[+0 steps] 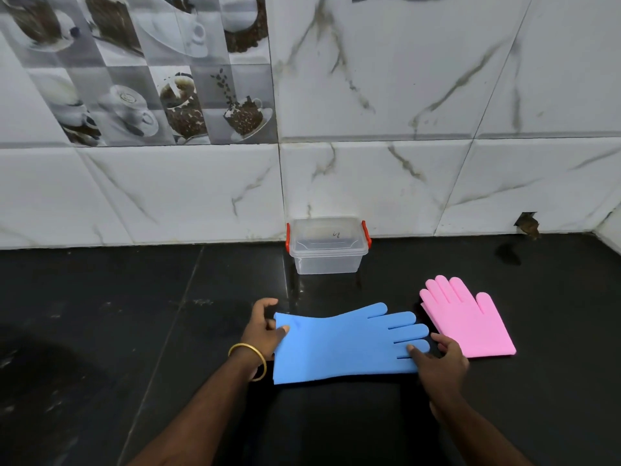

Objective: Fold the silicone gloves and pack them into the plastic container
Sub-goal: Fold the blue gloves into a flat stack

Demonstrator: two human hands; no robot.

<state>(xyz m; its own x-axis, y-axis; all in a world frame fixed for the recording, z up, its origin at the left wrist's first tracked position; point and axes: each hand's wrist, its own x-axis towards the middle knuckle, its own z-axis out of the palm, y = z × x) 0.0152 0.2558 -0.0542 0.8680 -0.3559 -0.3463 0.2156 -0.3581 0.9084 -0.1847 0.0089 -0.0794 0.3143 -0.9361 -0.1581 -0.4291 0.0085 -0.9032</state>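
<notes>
A blue silicone glove (pixel 339 344) lies flat on the black counter, cuff to the left, fingers to the right. My left hand (pixel 265 326) pinches its cuff edge, thumb on top. My right hand (pixel 440 358) rests on the glove's fingertips, fingers spread and pressing down. A pink silicone glove (pixel 467 319) lies flat just right of the blue one, fingers pointing away from me; it looks folded or doubled. A clear plastic container (pixel 327 247) with red side clips stands against the wall behind the gloves, its lid on.
The black stone counter (pixel 134 314) stretches wide to the left and right. A tiled wall (pixel 369 183) rises directly behind the container. A small broken hole (pixel 527 225) sits low in the wall at the right.
</notes>
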